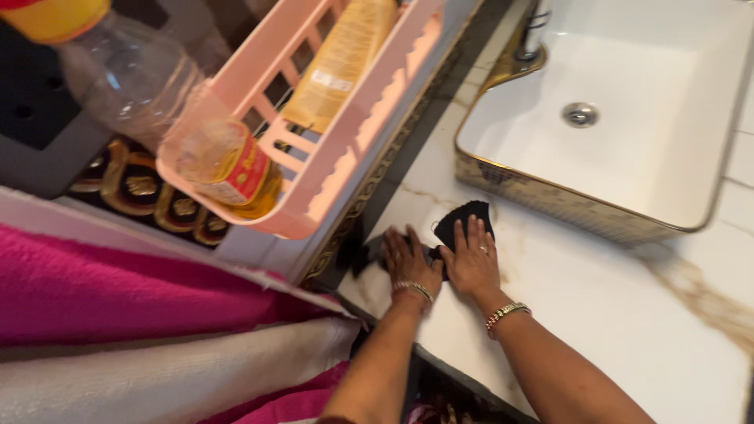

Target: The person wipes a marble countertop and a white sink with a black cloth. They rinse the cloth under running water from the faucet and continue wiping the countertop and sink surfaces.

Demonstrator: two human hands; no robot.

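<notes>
a black cloth point(463, 222) lies flat on the white marble counter point(628, 314), just in front of the near left corner of the white sink point(628, 110). both hands press down on it. the right hand point(473, 261) rests palm down with fingers spread and flat, covering the cloth's lower part, so only its rounded upper edge shows toward the sink. the left hand point(408, 261) lies just beside it, farther from the sink, also flat and unclenched, fingers extended over a darker strip of the cloth; how far the cloth runs under this hand is hard to make out, since it blends into the dark edge of the counter there. neither hand grips anything; both are laid open on the fabric. each wrist wears a bracelet, and the forearms are cut off by the bottom edge.

the sink has a gold patterned outer wall and a metal drain point(580, 115); its right side and far end run out of view, and only the base of a tap point(532, 35) shows at the top. left of the sink, well apart, a pink plastic rack point(369, 126) hangs on the wall, blurred, holding a yellow bottle point(338, 63) and a smaller jar with a red label point(228, 165). farther left again a clear plastic bottle point(126, 74) is partly cut off. a pink and white towel point(157, 338) fills the lower left corner.
</notes>
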